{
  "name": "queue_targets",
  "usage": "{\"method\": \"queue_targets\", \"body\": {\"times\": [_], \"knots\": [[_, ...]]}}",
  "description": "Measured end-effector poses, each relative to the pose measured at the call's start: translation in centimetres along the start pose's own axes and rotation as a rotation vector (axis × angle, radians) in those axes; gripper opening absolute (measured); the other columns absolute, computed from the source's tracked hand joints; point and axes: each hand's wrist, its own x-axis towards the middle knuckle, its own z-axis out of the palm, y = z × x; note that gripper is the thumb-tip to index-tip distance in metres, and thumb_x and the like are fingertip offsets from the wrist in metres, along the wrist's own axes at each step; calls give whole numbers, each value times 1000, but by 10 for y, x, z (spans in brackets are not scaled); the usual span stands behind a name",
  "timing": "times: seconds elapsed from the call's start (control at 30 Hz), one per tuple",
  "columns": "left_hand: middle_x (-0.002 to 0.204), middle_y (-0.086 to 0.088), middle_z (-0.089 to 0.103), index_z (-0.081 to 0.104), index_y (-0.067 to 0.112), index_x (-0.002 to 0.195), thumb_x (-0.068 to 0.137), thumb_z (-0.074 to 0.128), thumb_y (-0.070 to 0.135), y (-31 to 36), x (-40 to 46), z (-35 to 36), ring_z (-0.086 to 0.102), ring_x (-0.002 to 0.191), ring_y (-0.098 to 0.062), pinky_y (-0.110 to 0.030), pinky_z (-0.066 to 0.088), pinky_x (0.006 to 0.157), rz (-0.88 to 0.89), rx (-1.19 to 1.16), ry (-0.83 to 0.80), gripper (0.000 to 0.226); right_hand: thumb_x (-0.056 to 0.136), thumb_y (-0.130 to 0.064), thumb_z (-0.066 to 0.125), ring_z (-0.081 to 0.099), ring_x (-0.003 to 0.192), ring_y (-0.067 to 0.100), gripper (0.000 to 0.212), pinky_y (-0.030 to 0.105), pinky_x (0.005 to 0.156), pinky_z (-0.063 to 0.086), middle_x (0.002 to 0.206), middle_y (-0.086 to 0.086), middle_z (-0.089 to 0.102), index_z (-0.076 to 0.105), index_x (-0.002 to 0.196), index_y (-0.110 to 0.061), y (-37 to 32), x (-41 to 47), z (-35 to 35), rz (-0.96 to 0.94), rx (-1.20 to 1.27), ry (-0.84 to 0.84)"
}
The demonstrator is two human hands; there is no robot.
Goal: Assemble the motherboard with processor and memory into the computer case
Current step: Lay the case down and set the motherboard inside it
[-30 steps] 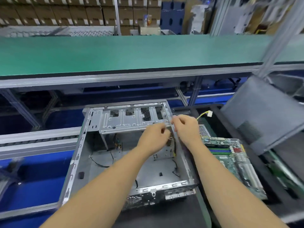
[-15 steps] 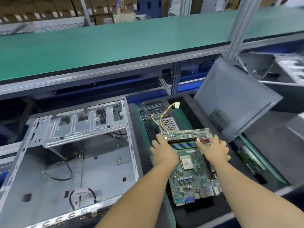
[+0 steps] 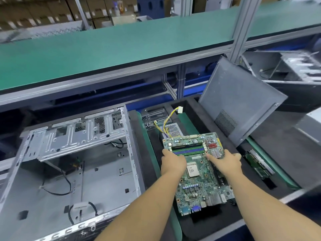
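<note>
The green motherboard [image 3: 198, 173] lies in a black foam tray [image 3: 194, 108] at centre right, with a silver processor [image 3: 192, 170] and a memory stick [image 3: 187, 146] in its slots. My left hand [image 3: 172, 163] grips the board's left edge beside the memory slots. My right hand [image 3: 225, 162] holds the right edge, its forefinger pointing onto the board. The open grey computer case [image 3: 104, 185] lies on its side to the left, with loose black cables inside.
A grey side panel [image 3: 241, 101] leans at the tray's back right. A power supply with yellow wires and a white plug [image 3: 179, 110] sits behind the board. Another green board [image 3: 258, 164] lies in a slot at right. A green conveyor [image 3: 121, 47] runs across the back.
My hands left the case's drive cage and moved right onto the motherboard, taking hold of its two side edges. The view swung right with them.
</note>
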Motion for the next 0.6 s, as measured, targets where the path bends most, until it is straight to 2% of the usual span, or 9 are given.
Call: {"method": "queue_targets", "body": {"times": [0.1,0.23,0.4,0.5,0.6], "knots": [[128,-13,54,24,10,143,96,47,25,12,-7,-10,62,105,-35,-48,55,85,81,-7,33,54,78,-75,67,41,131,43,100,49,104,44,148,18,29,38,152,-13,-9,-6,-8,29,76,47],[124,-8,57,32,15,137,94,49,27,45,-22,-42,62,101,-34,-53,50,91,251,-34,97,48,82,-77,60,40,132,44,99,52,102,42,150,17,30,34,154,-13,-41,-17,-31,-8,147,168],[118,-5,59,40,15,131,93,48,32,84,-45,-118,60,97,-30,-47,52,84,470,-28,320,43,85,-79,50,43,132,46,98,54,110,39,151,23,35,44,148,-4,-127,-40,-68,-117,211,217],[114,-6,60,48,13,119,89,47,35,86,-45,-175,60,97,-31,-46,52,86,479,-30,446,37,82,-82,52,42,136,43,105,52,113,37,154,22,36,42,150,-3,-187,-72,-77,-191,231,167],[96,-5,62,52,14,92,86,48,35,57,-26,-233,61,84,-27,-34,48,70,398,-60,499,22,77,-80,61,38,139,41,106,51,113,38,157,19,34,41,149,-6,-239,-112,-69,-284,153,64]]}}
